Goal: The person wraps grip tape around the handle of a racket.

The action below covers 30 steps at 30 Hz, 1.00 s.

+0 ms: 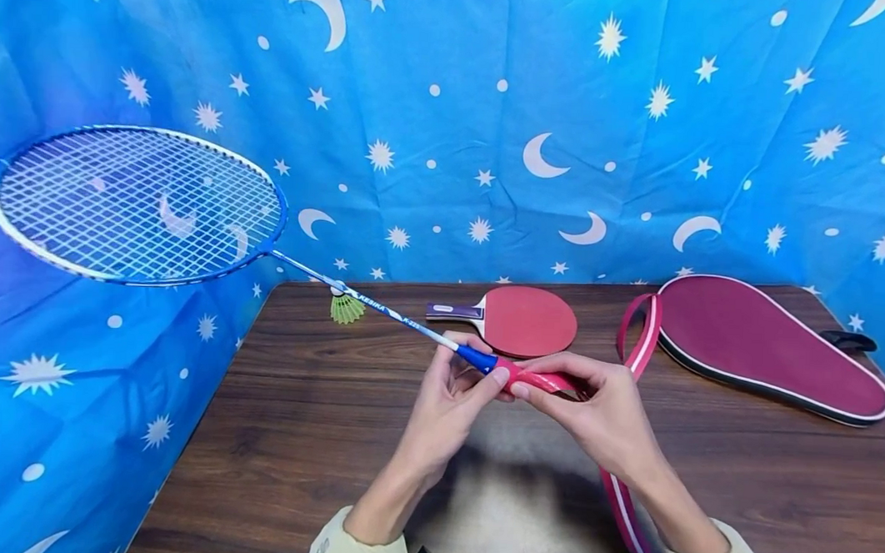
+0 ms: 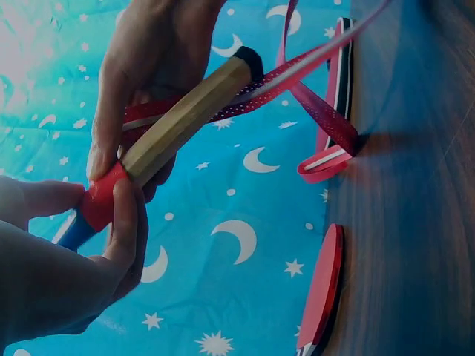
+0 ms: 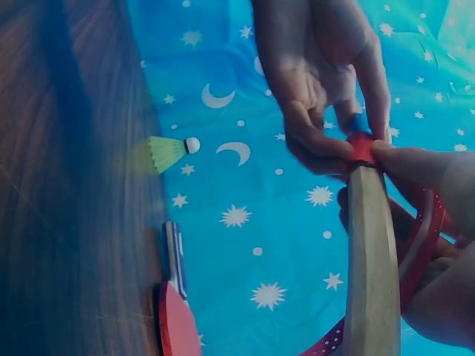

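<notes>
A blue and white badminton racket [image 1: 381, 307] is held over the table, its strung head pointing left. My left hand [image 1: 438, 422] pinches it at the top of the handle, by the blue cone. Pink-red grip tape [image 1: 643, 341], with a white stripe and small holes, is wound round that upper end. My right hand [image 1: 608, 410] pinches the tape close beside the left fingers. Below the winding, the wooden handle [image 2: 189, 115] is bare down to its dark butt end. The tape's loose length passes the right hand and hangs down in loops.
A red table tennis bat [image 1: 530, 321] lies behind the hands on the wooden table [image 1: 291, 436]. A yellow-green shuttlecock [image 1: 346, 307] stands near the back left edge. At the right lies a maroon bat case [image 1: 769, 348]. A blue curtain [image 1: 450, 127] hangs behind.
</notes>
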Each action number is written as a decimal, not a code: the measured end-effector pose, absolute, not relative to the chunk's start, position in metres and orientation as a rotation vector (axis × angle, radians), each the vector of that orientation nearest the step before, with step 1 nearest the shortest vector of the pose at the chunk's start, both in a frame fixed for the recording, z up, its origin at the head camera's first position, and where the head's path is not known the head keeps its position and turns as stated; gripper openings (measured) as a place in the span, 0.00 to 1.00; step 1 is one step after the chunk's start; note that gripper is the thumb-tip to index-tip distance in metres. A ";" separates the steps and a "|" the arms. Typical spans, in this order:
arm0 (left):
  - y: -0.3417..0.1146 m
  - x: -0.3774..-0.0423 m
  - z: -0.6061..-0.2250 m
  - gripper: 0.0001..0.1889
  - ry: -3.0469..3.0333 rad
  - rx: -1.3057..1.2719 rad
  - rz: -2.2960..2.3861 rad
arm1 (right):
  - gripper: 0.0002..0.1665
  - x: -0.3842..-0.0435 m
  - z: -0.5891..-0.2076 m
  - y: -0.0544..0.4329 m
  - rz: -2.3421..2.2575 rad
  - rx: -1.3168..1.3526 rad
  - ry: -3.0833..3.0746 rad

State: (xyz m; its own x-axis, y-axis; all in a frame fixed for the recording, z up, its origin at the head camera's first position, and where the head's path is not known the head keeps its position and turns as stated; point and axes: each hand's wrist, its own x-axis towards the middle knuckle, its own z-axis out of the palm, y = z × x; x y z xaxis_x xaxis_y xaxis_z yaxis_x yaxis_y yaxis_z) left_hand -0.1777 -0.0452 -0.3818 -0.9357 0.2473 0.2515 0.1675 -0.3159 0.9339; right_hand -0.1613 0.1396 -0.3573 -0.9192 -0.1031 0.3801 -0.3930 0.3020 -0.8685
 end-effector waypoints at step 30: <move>-0.028 -0.173 -0.388 0.22 1.868 0.393 2.657 | 0.20 -0.178 -0.385 0.144 2.108 0.174 -2.220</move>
State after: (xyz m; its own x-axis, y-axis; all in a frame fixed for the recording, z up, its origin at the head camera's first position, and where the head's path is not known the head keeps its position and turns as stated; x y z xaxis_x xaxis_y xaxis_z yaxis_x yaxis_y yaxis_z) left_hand -0.1726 -0.0282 -0.3881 -0.9628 0.0315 0.2683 0.2418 -0.3421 0.9080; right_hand -0.1778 0.1438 -0.3855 -0.9908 -0.0308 0.1320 -0.1334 0.0496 -0.9898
